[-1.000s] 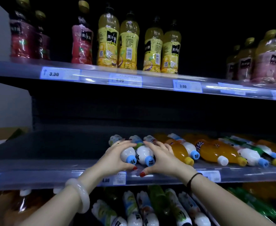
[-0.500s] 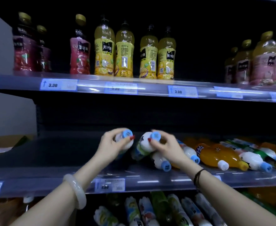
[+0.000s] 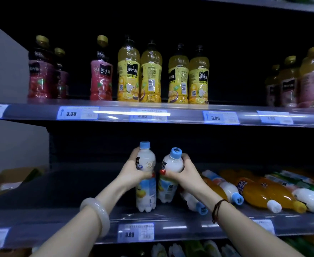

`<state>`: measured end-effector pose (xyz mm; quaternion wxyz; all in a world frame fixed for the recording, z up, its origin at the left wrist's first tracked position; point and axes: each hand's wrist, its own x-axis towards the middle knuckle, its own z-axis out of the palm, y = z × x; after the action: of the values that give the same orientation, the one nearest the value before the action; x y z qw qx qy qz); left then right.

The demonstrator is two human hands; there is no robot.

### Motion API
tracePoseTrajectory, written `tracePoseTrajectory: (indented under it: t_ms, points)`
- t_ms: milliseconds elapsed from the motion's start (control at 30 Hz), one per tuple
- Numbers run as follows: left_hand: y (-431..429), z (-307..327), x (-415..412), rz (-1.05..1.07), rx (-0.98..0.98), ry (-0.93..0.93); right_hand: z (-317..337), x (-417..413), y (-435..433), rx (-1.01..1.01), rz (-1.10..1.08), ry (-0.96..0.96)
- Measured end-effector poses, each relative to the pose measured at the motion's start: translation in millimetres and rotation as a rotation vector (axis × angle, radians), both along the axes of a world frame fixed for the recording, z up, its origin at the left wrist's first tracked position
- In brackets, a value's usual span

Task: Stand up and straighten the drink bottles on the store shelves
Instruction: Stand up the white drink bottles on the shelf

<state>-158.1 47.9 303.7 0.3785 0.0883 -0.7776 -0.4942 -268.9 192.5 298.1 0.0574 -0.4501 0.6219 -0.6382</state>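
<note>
Red-nailed, the left hand [image 3: 132, 173] curls its fingers round the waist of a white plastic drink bottle with a blue cap [image 3: 146, 184]. This bottle stands upright with its base on the grey middle shelf [image 3: 41, 204], near the front lip. The right hand [image 3: 186, 176] clasps the shoulder of a second white blue-capped bottle [image 3: 172, 164], which leans slightly and sits just beside the first. Whether its base touches the shelf cannot be told. Both bottles hold milky white liquid.

A pale stone-like bangle [image 3: 96, 214] circles the left wrist and a dark cord bracelet [image 3: 218, 208] the right.

To the right, toppled white bottles [image 3: 229, 190], toppled orange bottles [image 3: 254, 193] and toppled green bottles [image 3: 304, 184] lie on their sides. On the upper shelf [image 3: 180, 117], yellow juice bottles [image 3: 128, 75] and red juice bottles [image 3: 101, 78] stand upright. A white wall [image 3: 2, 71] borders the left.
</note>
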Motion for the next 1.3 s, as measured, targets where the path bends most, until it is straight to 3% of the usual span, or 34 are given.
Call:
tracePoseTrajectory:
  t_ms: [133,367,667,1067,1300]
  points:
    - [-8.8,-11.6,-3.7,0.046,0.057,-0.012,5.7,2.1,-14.4,-0.058,-0.107,-0.04]
    - [-14.9,-24.9,-0.2,-0.02,0.124,-0.003,-22.1,-0.6,-20.4,0.169,0.138,-0.168]
    - [-53.0,-25.2,51.5,0.098,0.112,0.02,-35.7,29.7,-88.2,0.071,0.219,-0.321]
    - [-197.2,-27.6,178.5,0.36,0.104,-0.033,-42.3,151.1,-243.7,0.137,0.285,-0.274]
    - [-253.9,-35.2,192.7,0.322,0.146,0.033,-41.2,184.7,-292.1,0.099,0.175,-0.224]
